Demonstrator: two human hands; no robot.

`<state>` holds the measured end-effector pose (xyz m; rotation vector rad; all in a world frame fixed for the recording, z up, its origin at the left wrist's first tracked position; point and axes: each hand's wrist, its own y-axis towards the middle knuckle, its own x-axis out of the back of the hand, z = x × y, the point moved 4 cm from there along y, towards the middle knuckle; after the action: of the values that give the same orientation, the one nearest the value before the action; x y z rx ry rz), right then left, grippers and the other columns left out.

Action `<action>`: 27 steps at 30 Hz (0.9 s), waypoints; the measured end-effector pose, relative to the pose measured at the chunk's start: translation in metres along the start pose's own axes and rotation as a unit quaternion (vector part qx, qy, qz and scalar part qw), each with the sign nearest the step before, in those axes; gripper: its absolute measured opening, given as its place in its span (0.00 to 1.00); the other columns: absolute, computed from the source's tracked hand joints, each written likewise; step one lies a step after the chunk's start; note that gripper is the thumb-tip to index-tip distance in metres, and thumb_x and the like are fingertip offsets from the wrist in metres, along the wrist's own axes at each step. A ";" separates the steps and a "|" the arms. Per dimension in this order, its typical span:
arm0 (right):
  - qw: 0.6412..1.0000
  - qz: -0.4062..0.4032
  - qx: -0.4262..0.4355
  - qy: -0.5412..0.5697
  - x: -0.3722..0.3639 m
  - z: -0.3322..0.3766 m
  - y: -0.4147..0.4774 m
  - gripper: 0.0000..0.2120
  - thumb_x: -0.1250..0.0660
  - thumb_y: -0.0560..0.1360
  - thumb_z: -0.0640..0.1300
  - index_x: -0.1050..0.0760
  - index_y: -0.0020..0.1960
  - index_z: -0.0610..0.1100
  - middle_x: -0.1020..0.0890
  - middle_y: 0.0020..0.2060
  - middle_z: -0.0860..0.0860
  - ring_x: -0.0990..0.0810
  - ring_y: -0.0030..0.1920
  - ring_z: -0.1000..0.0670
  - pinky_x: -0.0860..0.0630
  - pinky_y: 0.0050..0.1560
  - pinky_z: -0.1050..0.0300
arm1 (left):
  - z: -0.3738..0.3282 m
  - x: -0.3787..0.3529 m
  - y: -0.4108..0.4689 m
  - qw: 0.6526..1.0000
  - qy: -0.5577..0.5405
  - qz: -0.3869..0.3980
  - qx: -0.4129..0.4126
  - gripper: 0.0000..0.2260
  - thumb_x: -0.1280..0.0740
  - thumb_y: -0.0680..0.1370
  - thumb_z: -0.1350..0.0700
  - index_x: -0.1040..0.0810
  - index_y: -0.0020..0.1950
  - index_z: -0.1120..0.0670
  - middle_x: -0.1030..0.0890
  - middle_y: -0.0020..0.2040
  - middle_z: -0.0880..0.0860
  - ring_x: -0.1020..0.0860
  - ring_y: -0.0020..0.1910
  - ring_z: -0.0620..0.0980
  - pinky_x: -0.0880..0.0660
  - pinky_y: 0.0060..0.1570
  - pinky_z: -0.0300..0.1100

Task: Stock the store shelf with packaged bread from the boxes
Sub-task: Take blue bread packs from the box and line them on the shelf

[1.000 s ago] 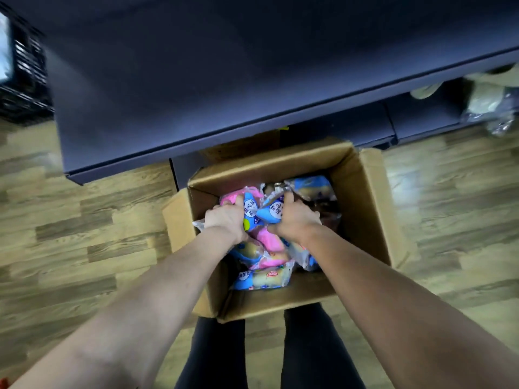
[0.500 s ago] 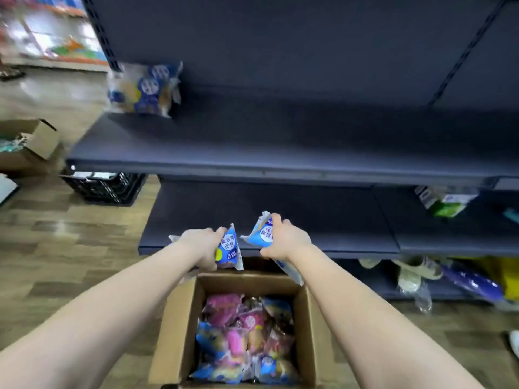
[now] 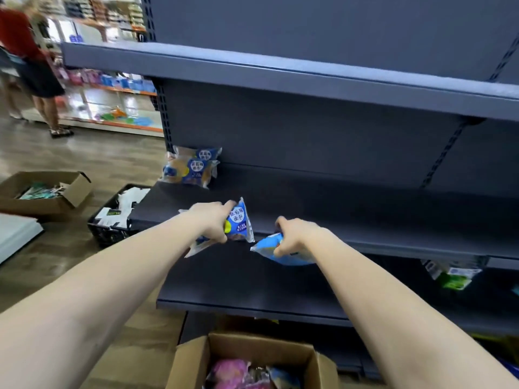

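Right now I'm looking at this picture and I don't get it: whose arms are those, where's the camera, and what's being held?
There is no machine here. A person wears a camera on the head, so the one view looks forward and down along their own bare arms. The left hand grips a blue bread pack. The right hand grips a second blue pack. Both are held in front of a dark shelf. The stocked packs of the same kind stand at that shelf's left end. At the bottom, an open box holds more packs, pink and blue. On the floor to the left sit another box and a black crate.
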<state>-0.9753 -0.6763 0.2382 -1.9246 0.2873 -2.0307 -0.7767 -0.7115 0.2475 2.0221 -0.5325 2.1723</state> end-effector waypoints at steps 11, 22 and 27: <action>0.994 -0.109 -0.006 0.027 0.073 0.013 0.043 0.33 0.31 0.68 0.53 0.39 0.69 0.49 0.28 0.60 0.46 0.25 0.56 0.44 0.24 0.51 0.52 | 0.017 0.025 0.057 1.000 0.007 -0.008 -0.015 0.47 0.29 0.69 0.47 0.55 0.78 0.51 0.26 0.64 0.55 0.25 0.60 0.56 0.24 0.50 0.47; 0.985 -0.142 -0.098 0.009 0.010 0.024 0.085 0.43 0.39 0.73 0.64 0.59 0.78 0.52 0.50 0.76 0.46 0.45 0.73 0.37 0.45 0.69 0.34 | 0.032 -0.020 0.089 0.993 -0.077 -0.092 0.013 0.38 0.40 0.71 0.33 0.51 0.77 0.42 0.41 0.74 0.54 0.37 0.69 0.61 0.34 0.63 0.52; 0.975 -0.187 -0.122 0.000 0.008 0.026 0.097 0.43 0.40 0.71 0.67 0.53 0.77 0.50 0.43 0.74 0.47 0.37 0.68 0.38 0.37 0.64 0.38 | 0.041 -0.024 0.097 0.988 -0.125 -0.071 0.054 0.38 0.38 0.71 0.34 0.48 0.76 0.43 0.36 0.71 0.55 0.36 0.69 0.61 0.33 0.62 0.51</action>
<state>-0.9399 -0.7675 0.2119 -2.2691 0.1922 -2.3226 -0.7679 -0.8116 0.2092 2.3300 -0.2900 1.9181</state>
